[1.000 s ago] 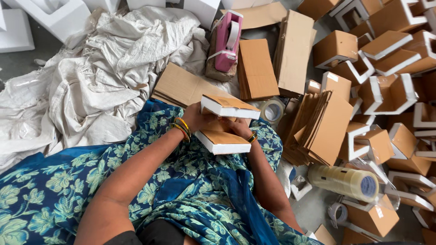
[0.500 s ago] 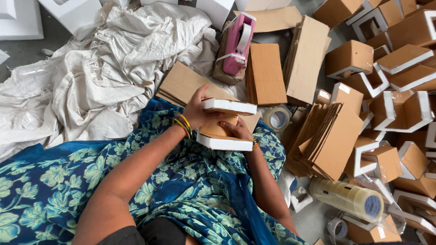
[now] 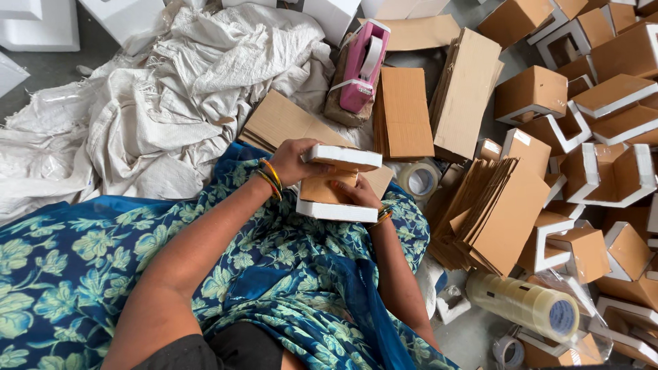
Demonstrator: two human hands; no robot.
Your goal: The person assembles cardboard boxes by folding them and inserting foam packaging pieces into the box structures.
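Both hands at work over a lap draped in blue floral cloth. Left hand, bangles at the wrist, fingers curled around the end of the upper white foam strip of a cardboard-and-foam piece. Right hand tucked between the two white strips, fingers pressed flat against the brown cardboard face, thumb hidden. Piece held just above the lap, upper strip tilted slightly, lower strip level.

Just beyond, flat cardboard sheets lying on the floor, partly under the held piece. Right of that, a clear tape roll lying flat, then a fanned stack of folded cardboard. Lower right, a long sleeve of tape rolls on its side.

Farther off, a pink tape dispenser standing beside upright cardboard sheets. Left, crumpled white sacks. Right, heaped finished cardboard-and-foam corner pieces. Farthest back, white foam blocks.
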